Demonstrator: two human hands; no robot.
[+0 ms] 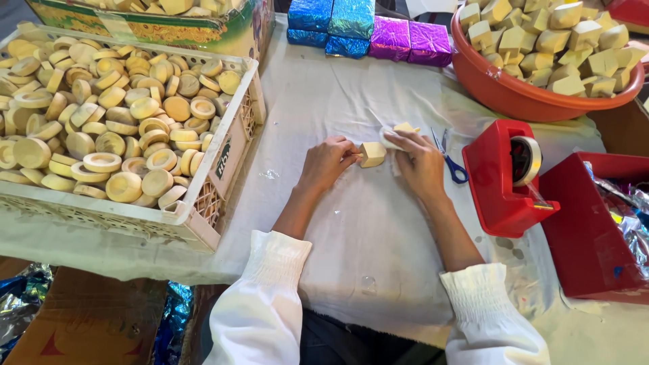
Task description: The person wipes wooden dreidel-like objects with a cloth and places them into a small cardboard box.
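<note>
A small pale yellow block point(372, 154) sits on the cloth-covered surface point(351, 223), pinched between both hands near the middle of the view. The left hand point(326, 162) grips its left side with the fingertips. The right hand point(420, 162) touches its right side and also clasps a bit of white wrapping point(391, 139) with a second pale block point(405, 127) just behind. Blue-handled scissors point(451, 160) lie just beside the right hand. Further right stands a red tape dispenser point(503, 177), then a red bin point(587, 233) holding crinkled foil. At the far right, a red-orange bowl point(514, 94) is heaped with similar blocks. Blue and purple foil-wrapped packets point(368, 30) lie at the far edge. To the left, a white plastic crate point(223, 169) holds many round yellow discs point(115, 115).
</note>
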